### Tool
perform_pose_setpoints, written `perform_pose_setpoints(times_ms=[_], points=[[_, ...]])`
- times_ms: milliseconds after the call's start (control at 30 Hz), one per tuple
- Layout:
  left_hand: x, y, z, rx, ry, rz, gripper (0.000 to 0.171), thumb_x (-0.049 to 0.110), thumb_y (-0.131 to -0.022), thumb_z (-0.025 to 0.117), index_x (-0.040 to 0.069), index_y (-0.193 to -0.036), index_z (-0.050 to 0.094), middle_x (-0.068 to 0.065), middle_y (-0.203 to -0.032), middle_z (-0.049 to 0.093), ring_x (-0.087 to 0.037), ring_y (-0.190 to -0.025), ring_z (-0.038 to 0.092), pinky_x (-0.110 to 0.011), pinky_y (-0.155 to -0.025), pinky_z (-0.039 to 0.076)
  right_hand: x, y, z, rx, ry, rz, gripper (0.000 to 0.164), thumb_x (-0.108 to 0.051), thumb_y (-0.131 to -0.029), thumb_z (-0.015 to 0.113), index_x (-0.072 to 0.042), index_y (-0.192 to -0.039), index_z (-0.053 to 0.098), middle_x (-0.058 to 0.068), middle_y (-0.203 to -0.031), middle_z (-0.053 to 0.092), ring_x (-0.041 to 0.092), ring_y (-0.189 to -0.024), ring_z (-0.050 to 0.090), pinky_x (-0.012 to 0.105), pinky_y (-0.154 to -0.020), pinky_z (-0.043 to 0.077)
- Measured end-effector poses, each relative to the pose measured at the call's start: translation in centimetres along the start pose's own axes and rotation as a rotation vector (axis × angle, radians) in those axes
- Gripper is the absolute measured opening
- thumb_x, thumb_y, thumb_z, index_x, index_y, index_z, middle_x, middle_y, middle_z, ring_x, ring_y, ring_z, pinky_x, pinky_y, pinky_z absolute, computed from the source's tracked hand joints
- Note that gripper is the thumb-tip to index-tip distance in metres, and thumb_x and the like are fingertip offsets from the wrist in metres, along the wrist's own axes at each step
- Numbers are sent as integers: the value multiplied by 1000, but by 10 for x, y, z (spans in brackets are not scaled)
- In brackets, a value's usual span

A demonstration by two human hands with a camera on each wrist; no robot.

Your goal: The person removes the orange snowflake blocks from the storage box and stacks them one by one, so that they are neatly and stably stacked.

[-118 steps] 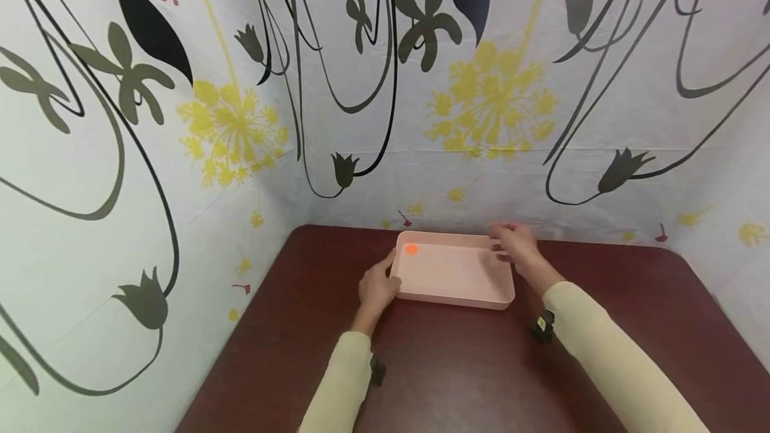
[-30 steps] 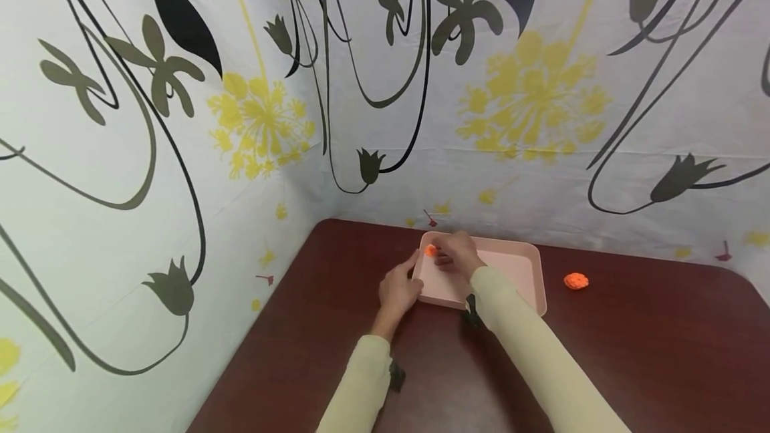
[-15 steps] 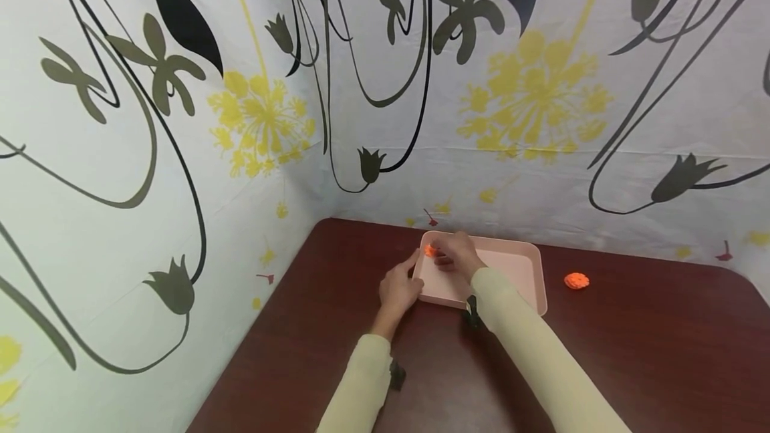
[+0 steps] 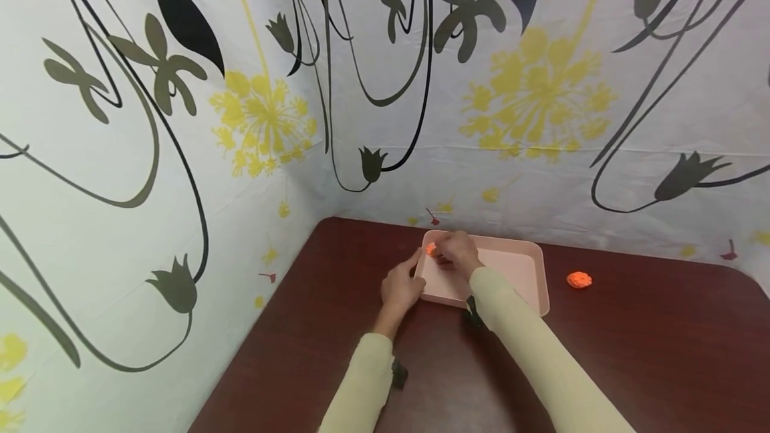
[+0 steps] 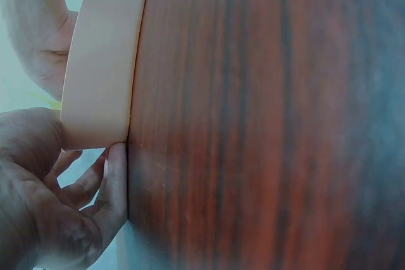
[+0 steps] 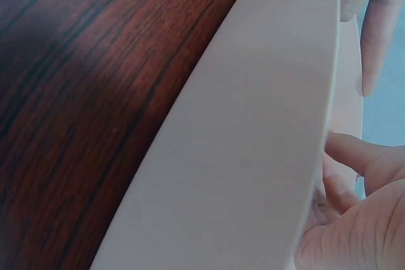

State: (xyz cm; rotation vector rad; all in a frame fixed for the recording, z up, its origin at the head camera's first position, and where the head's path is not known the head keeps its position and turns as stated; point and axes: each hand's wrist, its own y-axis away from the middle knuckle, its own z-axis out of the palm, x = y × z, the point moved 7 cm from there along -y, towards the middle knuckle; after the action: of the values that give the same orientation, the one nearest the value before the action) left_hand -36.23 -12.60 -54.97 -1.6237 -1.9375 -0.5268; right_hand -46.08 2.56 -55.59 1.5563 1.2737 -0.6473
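A shallow pale pink tray (image 4: 511,266) lies near the back of the dark red-brown table. My left hand (image 4: 401,286) grips its left end, thumb at the front-left rim and fingers along the side; the left wrist view shows a fingertip low against the tray's outer wall. My right hand (image 4: 458,250) reaches over the front rim to the tray's back-left corner. Its fingertips pinch a small ruffled orange flower (image 4: 430,248), partly covered by the fingers. In the right wrist view the tray wall (image 6: 240,124) hides what these fingers hold.
A second ruffled orange flower (image 4: 579,279) lies on the table (image 4: 637,326) right of the tray. White cloth walls (image 4: 385,125) with a floral print rise behind and to the left of the table.
From the tray's right rim, the right hand has come to its back-left corner. An orange flower now lies right of the tray. In the last second the hands have barely moved.
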Motion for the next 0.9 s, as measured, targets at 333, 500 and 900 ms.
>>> perform_pose_setpoints(times_ms=[333,500,900], points=[[2,2,2,4,2,9,75,15,-86,73,39,-154,54,-9,-117,78,-19,-59,45,-32,-61,36,-4,10,-5,10,92,-50,26,-13,-93,71,-1,-116,76,15,-104,82,20,-81,77,35,-72,63],[1,1,2,-6,14,-5,74,15,-87,72,39,-154,53,-8,-117,78,-18,-56,42,-33,-59,35,-4,9,-5,2,77,-66,23,-11,-91,74,1,-109,75,15,-98,80,22,-79,77,36,-72,63],[1,2,-3,12,-1,-1,72,16,-87,72,37,-154,54,-5,-132,75,-19,-67,51,-32,-64,37,7,-1,-4,-57,-86,-6,27,-4,-91,70,2,-117,71,15,-100,78,24,-79,75,41,-75,64]])
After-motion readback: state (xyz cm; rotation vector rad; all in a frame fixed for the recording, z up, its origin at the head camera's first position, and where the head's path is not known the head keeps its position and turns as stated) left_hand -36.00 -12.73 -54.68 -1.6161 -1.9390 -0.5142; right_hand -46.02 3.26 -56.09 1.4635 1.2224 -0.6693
